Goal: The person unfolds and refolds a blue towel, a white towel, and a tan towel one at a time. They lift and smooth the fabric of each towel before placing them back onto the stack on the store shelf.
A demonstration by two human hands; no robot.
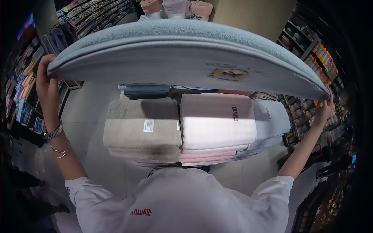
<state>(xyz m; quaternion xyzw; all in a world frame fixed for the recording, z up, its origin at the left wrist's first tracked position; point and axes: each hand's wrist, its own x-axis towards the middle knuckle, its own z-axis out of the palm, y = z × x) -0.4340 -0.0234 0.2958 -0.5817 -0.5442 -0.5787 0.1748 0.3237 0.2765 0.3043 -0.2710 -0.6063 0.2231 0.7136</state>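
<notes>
A light blue towel [178, 52] is stretched wide in the air between my two hands, with a brown bear picture on its near face. My left hand [47, 73] pinches its left end, and my right hand [325, 108] grips the right end. Below the towel lie folded stacks: a beige towel [142, 124] with a white label at the left, a white towel [217, 120] in the middle and a grey-blue towel [271, 120] at the right. Pink cloth [208, 157] shows under the white one.
Rolled towels [176, 8] stand in white holders at the back. Shelves of goods [29, 85] line the left side, and more racks [307, 112] stand at the right. Dark folded towels [145, 91] lie behind the beige stack. Tiled floor [93, 105] surrounds the display.
</notes>
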